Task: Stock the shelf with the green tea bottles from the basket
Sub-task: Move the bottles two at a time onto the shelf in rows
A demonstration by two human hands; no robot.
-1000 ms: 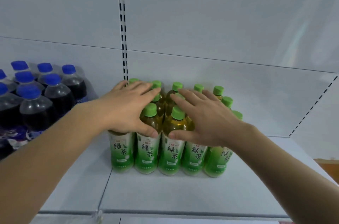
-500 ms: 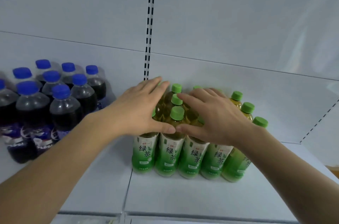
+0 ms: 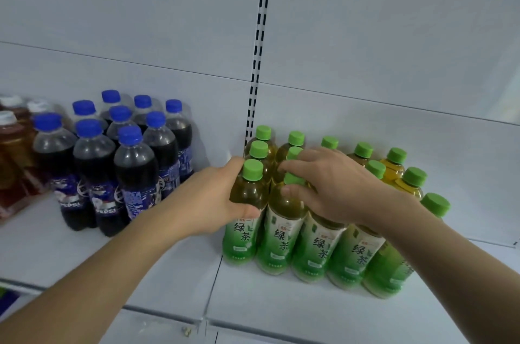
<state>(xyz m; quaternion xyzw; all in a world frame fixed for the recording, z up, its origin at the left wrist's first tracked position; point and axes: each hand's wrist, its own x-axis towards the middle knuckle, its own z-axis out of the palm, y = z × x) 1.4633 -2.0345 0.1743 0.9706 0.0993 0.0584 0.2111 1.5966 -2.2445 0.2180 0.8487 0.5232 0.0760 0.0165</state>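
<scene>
With my left hand (image 3: 213, 202) wrapped around the front-left green tea bottle (image 3: 246, 208) and my right hand (image 3: 337, 188) pinching the neck of the bottle beside it (image 3: 284, 228), about fourteen green tea bottles (image 3: 354, 248) stood clustered on the white shelf (image 3: 168, 267), beside nine cola bottles (image 3: 112, 163).

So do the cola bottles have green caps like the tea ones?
No, the cola bottles on the left all wear blue caps; only the green tea bottles under the two hands have green ones.
</scene>
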